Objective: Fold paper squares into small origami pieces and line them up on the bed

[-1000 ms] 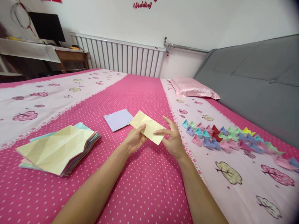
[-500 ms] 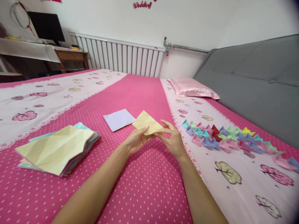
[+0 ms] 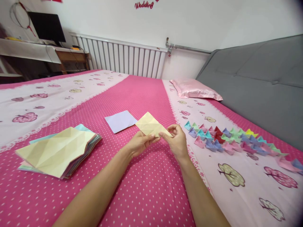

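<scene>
A pale yellow sheet of folding paper point(image 3: 149, 123), creased across its surface, is held between both hands above the pink dotted bedspread point(image 3: 146, 195). My left hand point(image 3: 139, 143) pinches its lower edge, thumb on top. At the lower right corner my right hand point(image 3: 177, 142) grips the paper with its thumb over the front and the fingers curled behind. Just beyond the left hand lies a lavender square of paper point(image 3: 120, 121). The undersides of the fingers behind the yellow sheet are hidden.
A stack of creased coloured papers point(image 3: 59, 149) lies on the left. Several rows of small folded paper boats point(image 3: 214, 142) stand on the right. Farther back are a pink pillow point(image 3: 195, 89), a grey headboard point(image 3: 258, 75), a radiator point(image 3: 118, 56) and a monitor point(image 3: 47, 27).
The right thumb has come over the front of the yellow paper, and the right fingers have curled in. The paper has shifted slightly right. Papers and boats on the bed stay put.
</scene>
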Demonstrator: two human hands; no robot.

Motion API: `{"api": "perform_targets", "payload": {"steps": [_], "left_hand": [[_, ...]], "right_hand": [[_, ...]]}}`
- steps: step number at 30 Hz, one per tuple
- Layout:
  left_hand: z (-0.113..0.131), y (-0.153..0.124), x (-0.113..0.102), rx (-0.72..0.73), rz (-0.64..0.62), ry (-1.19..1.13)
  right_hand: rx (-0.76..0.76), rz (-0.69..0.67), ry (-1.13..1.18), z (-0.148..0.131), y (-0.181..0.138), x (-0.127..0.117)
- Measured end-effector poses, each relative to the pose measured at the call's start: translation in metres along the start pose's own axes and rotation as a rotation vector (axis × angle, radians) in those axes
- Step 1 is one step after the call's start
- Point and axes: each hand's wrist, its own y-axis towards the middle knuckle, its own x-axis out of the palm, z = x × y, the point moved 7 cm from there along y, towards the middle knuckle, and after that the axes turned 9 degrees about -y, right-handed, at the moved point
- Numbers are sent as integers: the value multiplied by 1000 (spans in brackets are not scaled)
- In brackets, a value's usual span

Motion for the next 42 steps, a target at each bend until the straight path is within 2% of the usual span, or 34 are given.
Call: {"api": "perform_targets", "payload": {"steps": [6, 17, 20, 22, 26, 29, 32, 35, 37, 39, 42], "left_hand": [[1, 5, -9, 58, 43, 9], [12, 3, -30, 168, 338, 254], [16, 2, -31, 216, 362, 304], [16, 3, -30, 197, 336, 291], [10, 5, -23, 86, 251, 182], [8, 2, -15, 27, 202, 91], [10, -2, -2, 8, 71, 30], [10, -5, 5, -16, -16, 4], [11, -5, 4, 1, -13, 2], [16, -3, 1, 78, 35, 10], [23, 0, -4, 207, 115, 15]], "right_hand": [[215, -142, 225, 6, -4, 10], [354, -127, 290, 14, -5, 10], [381, -108, 297, 17, -5, 9], [389, -91, 299, 19, -5, 8], [375, -58, 300, 22, -2, 5], [355, -80, 307, 22, -2, 7], [309, -120, 298, 19, -2, 8], [235, -97, 228, 14, 0, 2], [188, -41, 168, 12, 3, -5], [135, 3, 116, 10, 5, -12], [17, -16, 45, 1, 7, -15]]}}
